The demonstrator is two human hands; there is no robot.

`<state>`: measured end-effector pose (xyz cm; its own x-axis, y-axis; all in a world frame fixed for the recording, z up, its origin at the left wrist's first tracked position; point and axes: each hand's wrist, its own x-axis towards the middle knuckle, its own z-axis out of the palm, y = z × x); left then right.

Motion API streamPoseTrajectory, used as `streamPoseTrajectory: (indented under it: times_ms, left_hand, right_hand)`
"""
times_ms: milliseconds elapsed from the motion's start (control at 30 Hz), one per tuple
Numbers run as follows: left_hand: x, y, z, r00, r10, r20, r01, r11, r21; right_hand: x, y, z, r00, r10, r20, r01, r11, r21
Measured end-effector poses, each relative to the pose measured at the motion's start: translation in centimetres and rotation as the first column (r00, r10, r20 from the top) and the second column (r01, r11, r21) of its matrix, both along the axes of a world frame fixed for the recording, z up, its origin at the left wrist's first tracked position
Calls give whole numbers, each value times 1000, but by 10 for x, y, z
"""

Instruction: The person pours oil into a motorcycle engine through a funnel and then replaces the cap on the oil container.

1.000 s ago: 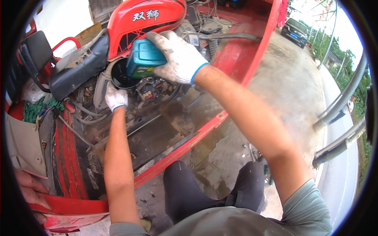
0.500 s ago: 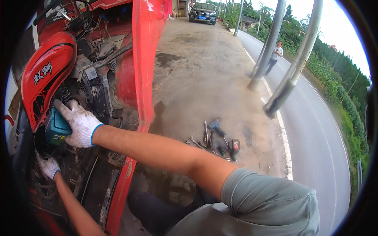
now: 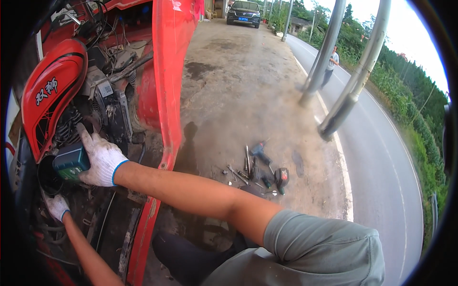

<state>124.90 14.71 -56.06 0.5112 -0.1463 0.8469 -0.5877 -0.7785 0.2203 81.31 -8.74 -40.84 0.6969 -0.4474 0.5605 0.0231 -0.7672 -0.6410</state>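
A white knit glove with blue cuff covers my right hand, which is closed around a dark green plastic bottle, probably an oil bottle. The bottle lies tilted, its far end over a round black funnel-like vessel; its mouth is hidden. Below that vessel, my gloved left hand grips its lower rim, with the fingers partly out of sight. Just above the bottle sits a red tank-shaped cover with black trim. Springs, cables and dirty metal parts surround both hands inside the red vehicle.
A red body panel edge stands between the vehicle's inside and the concrete. Power tools and wrenches lie on the ground to my right. Farther off are metal poles, a road, a dark car and a standing person.
My right hand has lowered and tipped the bottle further over, nearer the black vessel. My left hand stays at the vessel's rim. The whole view has shifted slightly.
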Motion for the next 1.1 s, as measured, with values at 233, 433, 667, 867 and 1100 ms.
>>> streamPoseTrajectory:
  times_ms: [233, 433, 667, 867, 1100]
  left_hand:
    - [13, -19, -21, 998, -68, 4, 68, 998, -1]
    - [46, 1, -22, 986, -8, 164, -11, 994, 111]
    - [53, -12, -36, 982, 171, 77, -187, 919, 347]
    - [53, -13, -37, 989, 40, 144, -70, 977, 204]
    - [27, -10, -23, 998, 52, 44, -57, 989, 135]
  right_hand:
    - [-7, -13, -6, 990, 36, 133, -22, 995, -101]
    - [-6, -6, -6, 966, 28, 258, 6, 991, -133]
    - [-12, -9, -9, 972, 59, 230, -39, 995, -87]
    - [-7, -12, -17, 980, 21, 199, -14, 999, -35]
    - [-16, -9, -18, 986, 45, 161, -45, 999, -3]
